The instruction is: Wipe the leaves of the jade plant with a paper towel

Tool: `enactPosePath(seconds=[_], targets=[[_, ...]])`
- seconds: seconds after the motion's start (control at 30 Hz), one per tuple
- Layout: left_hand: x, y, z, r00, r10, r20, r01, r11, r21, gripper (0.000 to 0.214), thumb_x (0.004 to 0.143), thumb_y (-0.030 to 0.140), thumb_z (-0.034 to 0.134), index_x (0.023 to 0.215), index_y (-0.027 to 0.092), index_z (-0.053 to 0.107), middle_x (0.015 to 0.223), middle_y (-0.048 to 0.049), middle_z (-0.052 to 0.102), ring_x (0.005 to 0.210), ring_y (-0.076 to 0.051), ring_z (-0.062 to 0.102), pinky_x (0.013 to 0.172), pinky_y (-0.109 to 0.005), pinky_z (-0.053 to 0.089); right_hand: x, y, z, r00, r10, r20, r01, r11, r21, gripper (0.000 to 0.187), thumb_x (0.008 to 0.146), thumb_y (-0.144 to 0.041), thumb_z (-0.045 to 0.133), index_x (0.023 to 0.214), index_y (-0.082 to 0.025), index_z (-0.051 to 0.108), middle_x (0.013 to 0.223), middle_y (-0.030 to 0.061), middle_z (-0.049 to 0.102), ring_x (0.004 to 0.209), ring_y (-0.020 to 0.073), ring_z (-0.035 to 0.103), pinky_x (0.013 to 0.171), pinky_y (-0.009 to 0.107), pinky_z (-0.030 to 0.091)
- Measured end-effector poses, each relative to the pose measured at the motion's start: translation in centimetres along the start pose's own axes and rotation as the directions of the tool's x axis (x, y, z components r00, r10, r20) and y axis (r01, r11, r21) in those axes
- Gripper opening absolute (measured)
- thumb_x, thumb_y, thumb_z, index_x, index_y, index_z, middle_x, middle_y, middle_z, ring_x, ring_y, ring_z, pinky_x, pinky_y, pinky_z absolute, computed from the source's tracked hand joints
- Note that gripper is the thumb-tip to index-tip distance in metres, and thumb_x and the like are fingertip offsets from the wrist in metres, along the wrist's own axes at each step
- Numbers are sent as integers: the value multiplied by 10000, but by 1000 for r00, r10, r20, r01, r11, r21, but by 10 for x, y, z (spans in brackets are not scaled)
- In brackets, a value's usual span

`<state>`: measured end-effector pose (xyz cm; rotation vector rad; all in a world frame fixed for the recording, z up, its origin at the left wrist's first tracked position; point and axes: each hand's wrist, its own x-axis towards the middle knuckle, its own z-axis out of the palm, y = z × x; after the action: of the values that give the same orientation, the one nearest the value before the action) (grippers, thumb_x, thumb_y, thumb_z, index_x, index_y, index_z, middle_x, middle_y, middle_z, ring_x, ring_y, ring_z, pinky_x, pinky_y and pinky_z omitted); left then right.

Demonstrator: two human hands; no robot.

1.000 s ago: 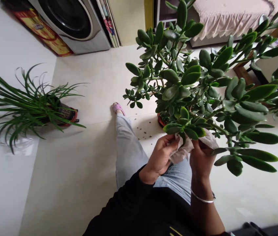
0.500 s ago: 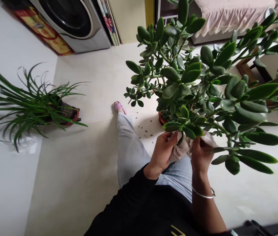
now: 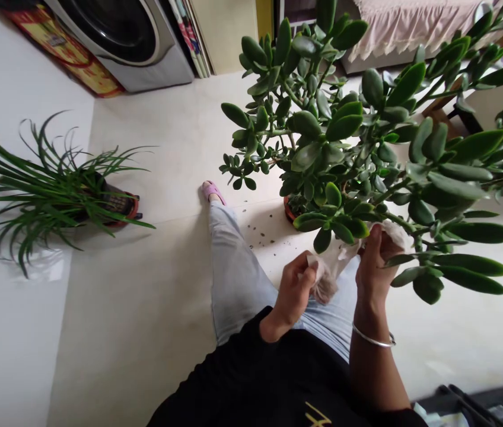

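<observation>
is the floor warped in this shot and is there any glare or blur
In the head view, wide-angle distortion makes the washing machine lean and the floor lines slant; soft glare shows on the white floor under the long-leaved plant; the jade plant leaves look fairly sharp, with no heavy blur.

Crumpled pale cloth point(image 3: 334, 270) held between my left hand point(image 3: 293, 296) and right hand point(image 3: 373, 267), bunched at left, end showing above right. Jade plant point(image 3: 322, 142) just beyond: thick glossy oval leaves, woody branches, dense upright crown, lowest leaves just above cloth. Terracotta pot rim point(image 3: 290, 212) on floor, mostly hidden under foliage.
</observation>
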<state>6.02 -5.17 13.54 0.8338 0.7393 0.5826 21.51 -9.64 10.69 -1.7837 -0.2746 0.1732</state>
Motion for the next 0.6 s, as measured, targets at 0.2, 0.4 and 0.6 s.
enactPosePath(seconds=[0.2,0.4,0.6], targets=[[12,-13,27,1000,-18,-10,19,995,96,416,835,573,796,814,182,657,754,-18,639,728,-145,551,724,-256,460,7,1,5,994,-55,-97,60,997,51,331,900,-544,705,947,-216,713,947,55,736,838,224,704,841,474,603],[52,-40,45,985,154,-78,-151,987,47,278,864,427,796,983,187,719,902,-32,725,859,-168,659,856,-280,515,14,4,8,983,-87,-162,98,993,63,326,840,-544,760,943,-235,736,1005,61,772,959,270,738,962,541,595],[70,-48,62,974,179,-136,-195,975,-110,356,760,379,904,993,181,722,981,-44,759,932,-180,707,926,-330,546,13,-1,6,973,-130,-192,130,991,-15,308,871,-526,735,888,-218,735,960,89,775,962,317,754,986,587,584]])
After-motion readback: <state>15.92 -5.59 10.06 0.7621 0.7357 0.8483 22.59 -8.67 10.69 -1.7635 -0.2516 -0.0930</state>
